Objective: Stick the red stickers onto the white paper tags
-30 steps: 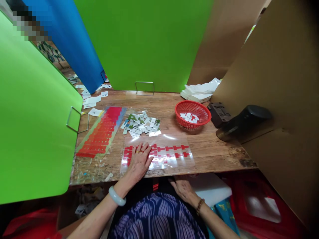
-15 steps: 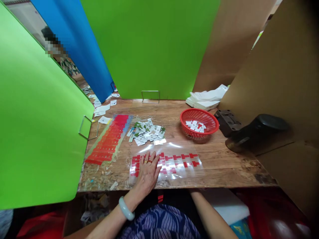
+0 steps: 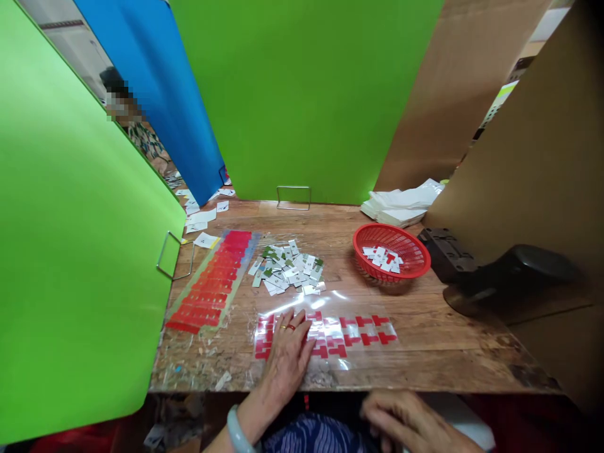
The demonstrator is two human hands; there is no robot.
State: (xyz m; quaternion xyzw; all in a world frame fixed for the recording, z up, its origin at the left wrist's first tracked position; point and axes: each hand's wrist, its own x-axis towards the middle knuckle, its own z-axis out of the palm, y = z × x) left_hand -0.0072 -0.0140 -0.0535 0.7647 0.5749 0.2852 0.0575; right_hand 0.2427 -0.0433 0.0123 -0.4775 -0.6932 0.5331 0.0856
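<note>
My left hand lies flat with fingers stretched out on a clear plastic sheet at the table's front edge. Two rows of red T-shaped stickers show on the sheet, some covered by that hand. Below the edge, over my lap, my right hand is slightly blurred, its fingers curled together; whatever they may hold is hidden. Behind the sheet lies a loose pile of small silver-white plates, some with green parts. A red mesh basket at right contains more plates, one bearing a red T.
On the left lies a strip sheet of red pieces. A dark metal block and a black object stand at right. White papers lie behind the basket. Green panels and a brown board enclose the table.
My right hand has come up from under the table edge into view. My left hand stays flat on the sheet. The whole view has shifted, with the table now lower in the picture.
</note>
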